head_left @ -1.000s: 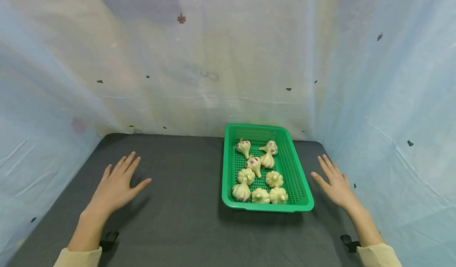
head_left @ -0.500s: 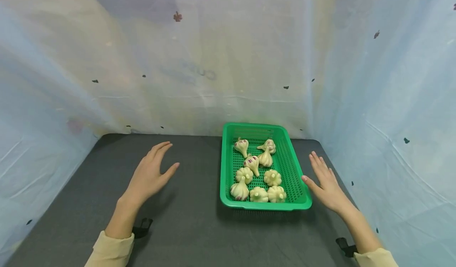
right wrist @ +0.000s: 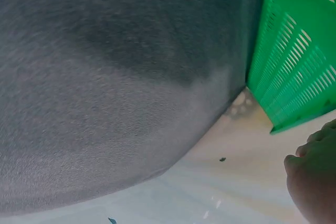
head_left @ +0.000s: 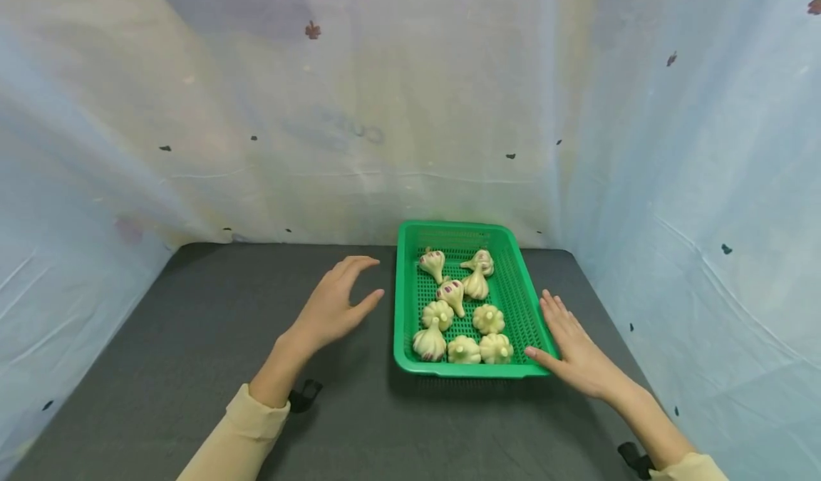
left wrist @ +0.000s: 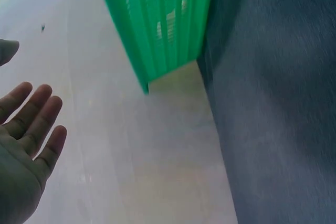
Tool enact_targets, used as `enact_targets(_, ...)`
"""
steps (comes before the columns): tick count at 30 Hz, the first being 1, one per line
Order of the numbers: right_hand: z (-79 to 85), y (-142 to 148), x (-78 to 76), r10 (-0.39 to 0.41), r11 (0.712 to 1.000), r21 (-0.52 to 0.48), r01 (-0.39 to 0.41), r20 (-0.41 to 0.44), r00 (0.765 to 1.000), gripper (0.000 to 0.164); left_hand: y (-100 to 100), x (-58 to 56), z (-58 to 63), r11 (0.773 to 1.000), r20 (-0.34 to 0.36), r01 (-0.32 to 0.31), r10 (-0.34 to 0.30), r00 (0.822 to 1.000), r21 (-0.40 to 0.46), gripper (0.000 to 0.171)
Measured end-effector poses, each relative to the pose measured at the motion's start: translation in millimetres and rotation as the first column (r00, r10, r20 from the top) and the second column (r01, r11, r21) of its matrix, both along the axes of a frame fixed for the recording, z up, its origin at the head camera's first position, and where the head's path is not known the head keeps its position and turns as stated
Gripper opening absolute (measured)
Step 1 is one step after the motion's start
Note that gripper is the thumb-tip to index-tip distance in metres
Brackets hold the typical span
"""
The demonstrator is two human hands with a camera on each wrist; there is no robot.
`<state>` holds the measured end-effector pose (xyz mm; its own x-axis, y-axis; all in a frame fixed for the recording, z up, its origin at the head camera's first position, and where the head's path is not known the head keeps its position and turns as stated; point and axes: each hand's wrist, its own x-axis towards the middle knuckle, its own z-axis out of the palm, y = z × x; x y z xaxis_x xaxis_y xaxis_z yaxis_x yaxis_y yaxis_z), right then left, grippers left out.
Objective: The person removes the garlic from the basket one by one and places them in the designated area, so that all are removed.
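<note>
A green plastic basket (head_left: 400,303) stands on the dark table, with several garlic bulbs (head_left: 463,350) lying in it. Some of the bulbs carry purple marks. My left hand (head_left: 328,308) is in the air just left of the basket, thumb spread from slightly bent fingers, holding nothing. In the left wrist view the basket's slotted side (left wrist: 157,24) is ahead of that hand (left wrist: 26,150). My right hand (head_left: 580,358) is at the basket's near right corner, fingers straight along the outer side and thumb over the rim. The right wrist view shows only part of that hand (right wrist: 317,171).
Pale plastic sheeting (head_left: 410,110) with small dark and brown spots hangs behind the table and along both sides. Dark cloth covers the table (head_left: 212,310); its back edge lies close behind the basket. A black strap (head_left: 305,395) is on the left wrist.
My left hand has moved right, from the table's left side to beside the basket. My right hand has come leftward to the basket's right rim. The basket and garlic bulbs stay put.
</note>
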<state>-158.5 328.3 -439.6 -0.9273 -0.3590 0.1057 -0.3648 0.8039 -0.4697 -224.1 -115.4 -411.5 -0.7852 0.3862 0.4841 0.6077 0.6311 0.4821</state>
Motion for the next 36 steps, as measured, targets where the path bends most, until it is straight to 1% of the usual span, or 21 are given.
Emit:
enact_targets(4,-3.8,-1.1,2.0,0.004,1.0,0.03,-0.004,0.005,1.0,0.093,20.1,-6.5,-1.7,0.997,0.041,0.073,-0.072,0.997,-0.034,0.049)
enact_targets(7,-8.6,-2.6,2.2,0.006,0.999,0.052,-0.004,-0.021,1.0,0.091,32.7,-11.4,-4.9,0.987,0.061,0.139,-0.134,0.989,-0.08,0.045)
enact_targets(11,-13.1,-4.9,0.6,0.009,0.994,0.111,0.0,-0.076,0.997,0.089,45.9,-18.0,-10.1,0.964,0.109,0.224,-0.21,0.972,-0.141,0.042)
enact_targets(14,-13.3,-5.9,-0.9,0.016,0.987,0.163,0.003,-0.113,0.993,0.088,54.8,-23.9,-13.0,0.94,0.147,0.278,-0.252,0.957,-0.196,0.039)
enact_targets(17,-11.9,-6.0,-1.4,0.02,0.982,0.191,0.005,-0.13,0.991,0.088,63.5,-30.6,-15.1,0.902,0.187,0.34,-0.297,0.936,-0.266,0.037)
enact_targets(21,-10.3,-5.2,-0.7,0.023,0.98,0.2,0.002,-0.122,0.992,0.088,74.5,-38.3,-15.8,0.834,0.255,0.43,-0.358,0.898,-0.345,0.034)
enact_targets(24,-9.2,-5.1,-0.1,0.021,0.98,0.198,0.003,-0.119,0.993,0.087,80.9,-43.1,-14.7,0.79,0.301,0.476,-0.38,0.875,-0.386,0.032)
enact_targets(29,-9.3,-5.3,-0.4,0.017,0.98,0.198,0.009,-0.128,0.992,0.087,88.7,-47.7,-11.3,0.74,0.368,0.529,-0.395,0.842,-0.416,0.032)
enact_targets(32,-9.8,-5.9,-0.6,0.016,0.98,0.201,0.009,-0.125,0.992,0.087,93.1,-49.3,-12.0,0.707,0.4,0.556,-0.4,0.824,-0.438,0.035)
enact_targets(34,-9.7,-6.3,-0.4,0.014,0.979,0.204,0.01,-0.117,0.993,0.087,95.8,-50.0,-13.4,0.683,0.416,0.568,-0.4,0.817,-0.459,0.037)
enact_targets(36,-8.9,-7.2,0.1,0.012,0.979,0.206,0.012,-0.115,0.993,0.087,98.3,-49.5,-13.0,0.666,0.43,0.573,-0.392,0.814,-0.478,0.04)
